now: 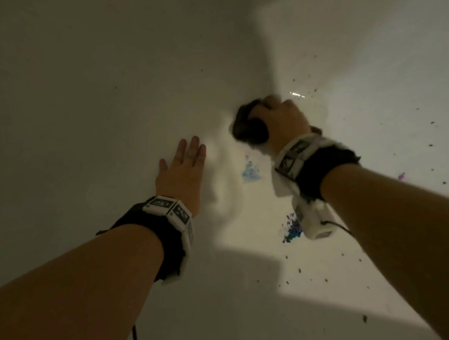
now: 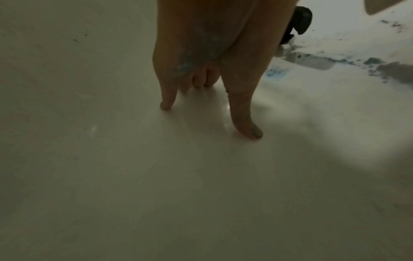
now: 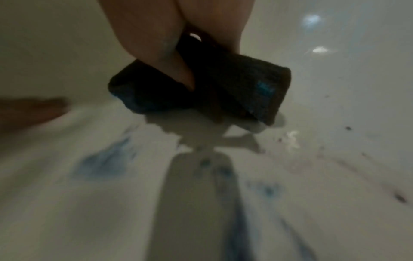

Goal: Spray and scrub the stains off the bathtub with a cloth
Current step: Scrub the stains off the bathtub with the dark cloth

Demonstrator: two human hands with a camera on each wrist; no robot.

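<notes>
Cloth (image 1: 250, 124) bunched in right hand (image 1: 284, 121) above blue stain (image 1: 251, 172), left hand (image 1: 182, 172) flat on bathtub (image 1: 92, 83)

Both forearms are bare. A black fabric wrist strap (image 1: 151, 233) carrying white blocks printed with black square markers is worn on the left; a matching black strap (image 1: 320, 170) with a thin black cable is worn on the right.

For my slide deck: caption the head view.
Left hand braced flat on the bathtub, right hand gripping a dark cloth beyond a blue stain.
</notes>
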